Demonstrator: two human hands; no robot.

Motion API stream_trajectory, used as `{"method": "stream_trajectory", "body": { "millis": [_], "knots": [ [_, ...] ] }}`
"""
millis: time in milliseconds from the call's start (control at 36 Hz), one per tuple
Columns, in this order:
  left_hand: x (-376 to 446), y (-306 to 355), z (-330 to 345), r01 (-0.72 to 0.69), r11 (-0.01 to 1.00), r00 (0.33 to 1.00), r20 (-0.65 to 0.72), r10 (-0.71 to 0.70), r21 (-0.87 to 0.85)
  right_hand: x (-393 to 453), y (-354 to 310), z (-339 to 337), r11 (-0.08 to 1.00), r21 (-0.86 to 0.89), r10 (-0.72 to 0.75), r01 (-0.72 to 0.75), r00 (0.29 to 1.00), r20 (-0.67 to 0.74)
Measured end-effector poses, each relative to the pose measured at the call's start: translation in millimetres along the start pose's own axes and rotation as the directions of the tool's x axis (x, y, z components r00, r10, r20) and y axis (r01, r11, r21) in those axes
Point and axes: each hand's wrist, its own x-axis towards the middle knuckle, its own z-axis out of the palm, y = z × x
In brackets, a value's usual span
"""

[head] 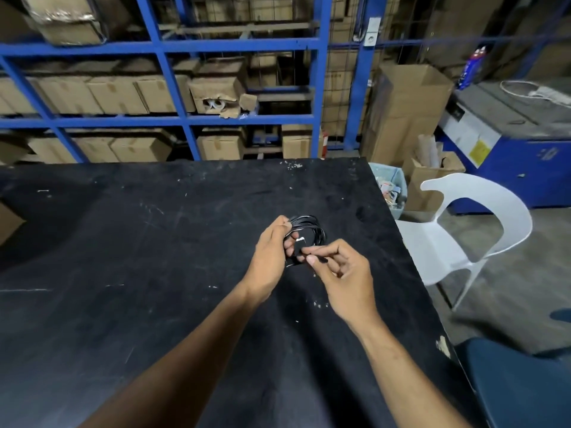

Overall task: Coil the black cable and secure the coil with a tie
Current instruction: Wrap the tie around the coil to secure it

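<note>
The black cable (312, 228) is wound into a small coil of several loops, held just above the black table (154, 242). My left hand (272, 257) grips the coil's left side, thumb on top and fingers through the loops. My right hand (343, 273) pinches a thin black strand (321, 258) at the coil's near edge between thumb and forefinger; I cannot tell whether it is a tie or the cable's end. A small shiny metal bit (300, 239) shows inside the coil. The coil's lower part is hidden by my fingers.
A white plastic chair (457, 230) stands right of the table's right edge. A bin of scraps (389, 186) sits past the far right corner. Blue shelving (173, 118) with cardboard boxes runs behind the table. A blue machine (509, 143) is at the far right.
</note>
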Motion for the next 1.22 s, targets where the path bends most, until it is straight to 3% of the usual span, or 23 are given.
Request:
{"method": "stream_trajectory", "body": {
  "millis": [83, 167, 500, 611, 778, 972, 1083, 1222],
  "knots": [
    [1, 6, 1, -0.056, 0.996, 0.997, -0.057, 0.060, 0.077, 6, 0, 7, 0.999, -0.017, -0.050, 0.049, 0.994, -0.093],
    [1, 10, 2, -0.085, 0.992, 0.991, -0.095, 0.094, 0.094, 10, 1, 11, 0.998, 0.009, -0.059, 0.060, 0.994, -0.088],
    [-7, 12, 19, -0.052, 0.991, 0.997, -0.052, 0.059, 0.125, 25, -3, 18, 0.984, 0.069, -0.148, 0.166, 0.966, -0.210],
    [-7, 11, 23, 0.033, 0.990, 0.998, -0.057, -0.025, 0.139, 24, 2, 14, 0.980, 0.046, -0.177, 0.193, 0.956, -0.232],
    [-4, 6, 24, 0.109, 0.972, 0.993, -0.055, -0.100, 0.208, 19, 8, 4, 0.968, -0.120, -0.239, 0.222, 0.959, -0.153],
    [-3, 5, 19, -0.011, 0.936, 0.999, -0.034, 0.024, 0.351, 24, 8, -6, 0.854, -0.312, -0.439, 0.417, 0.898, -0.002],
    [-4, 3, 19, -0.041, 0.968, 0.999, -0.007, 0.044, 0.248, 25, 8, -8, 0.829, -0.353, -0.452, 0.433, 0.892, 0.034],
    [-5, -6, 16, -0.037, 0.987, 0.997, -0.067, 0.048, 0.158, 20, 6, -7, 0.777, -0.434, -0.467, 0.457, 0.880, 0.089]
  ]
}}
